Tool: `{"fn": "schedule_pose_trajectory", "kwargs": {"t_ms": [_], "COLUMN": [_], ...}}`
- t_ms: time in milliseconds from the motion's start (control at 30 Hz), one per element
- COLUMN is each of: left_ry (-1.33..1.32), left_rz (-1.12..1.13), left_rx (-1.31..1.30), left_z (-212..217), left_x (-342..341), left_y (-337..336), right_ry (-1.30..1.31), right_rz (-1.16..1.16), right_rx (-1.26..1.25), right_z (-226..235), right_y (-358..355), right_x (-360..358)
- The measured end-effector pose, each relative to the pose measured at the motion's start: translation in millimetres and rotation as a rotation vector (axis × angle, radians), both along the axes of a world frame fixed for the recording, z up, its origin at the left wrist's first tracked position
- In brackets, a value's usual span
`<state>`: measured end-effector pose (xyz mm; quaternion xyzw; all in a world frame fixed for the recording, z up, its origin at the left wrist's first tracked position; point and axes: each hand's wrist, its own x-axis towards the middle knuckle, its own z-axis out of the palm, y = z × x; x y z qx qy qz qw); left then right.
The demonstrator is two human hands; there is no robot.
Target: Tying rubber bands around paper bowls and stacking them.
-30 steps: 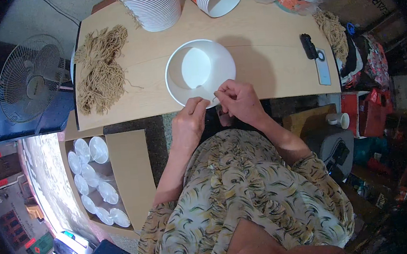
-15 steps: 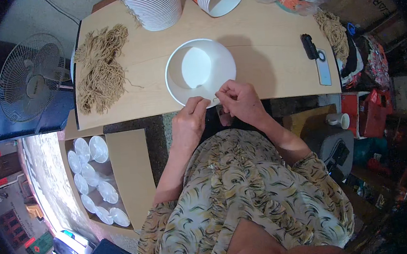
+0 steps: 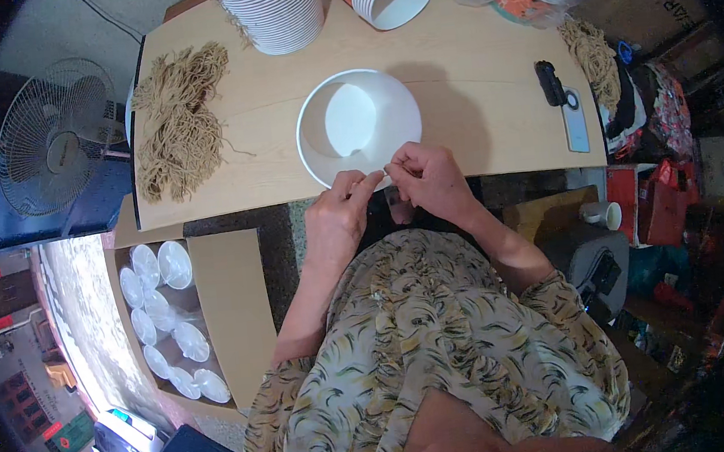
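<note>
I see my left hand [image 3: 337,219] and right hand [image 3: 431,181] pinching something small at the white bowl [image 3: 359,125] rim, fingers closed, probably to steady it.

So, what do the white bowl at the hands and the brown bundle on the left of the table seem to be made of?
The white bowl looks like paper or thin card: matte white, thin rolled rim, though light plastic is possible. The brown bundle looks like plant-fibre twine or paper cord: dull tan, loose frayed strands. Both hands pinch at the bowl's near rim.
</note>
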<state>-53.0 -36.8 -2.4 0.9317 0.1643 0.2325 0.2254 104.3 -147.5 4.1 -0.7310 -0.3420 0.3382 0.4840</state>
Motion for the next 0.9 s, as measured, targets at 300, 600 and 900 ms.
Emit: {"fn": "schedule_pose_trajectory", "kwargs": {"t_ms": [300,600,900], "left_ry": [0.04,0.036,0.059], "left_rz": [0.016,0.016,0.013], "left_rx": [0.012,-0.025,-0.053], "left_z": [4.9,8.3,7.3], "left_x": [1.7,2.0,1.6], "left_y": [-0.4,-1.0,-0.7], "right_ry": [0.015,0.058,0.072], "right_rz": [0.007,0.006,0.016], "right_rx": [0.01,-0.067,-0.052], "right_z": [-0.2,4.1,3.1], "right_y": [1.0,0.8,1.1], "right_x": [0.3,1.9,2.8]}}
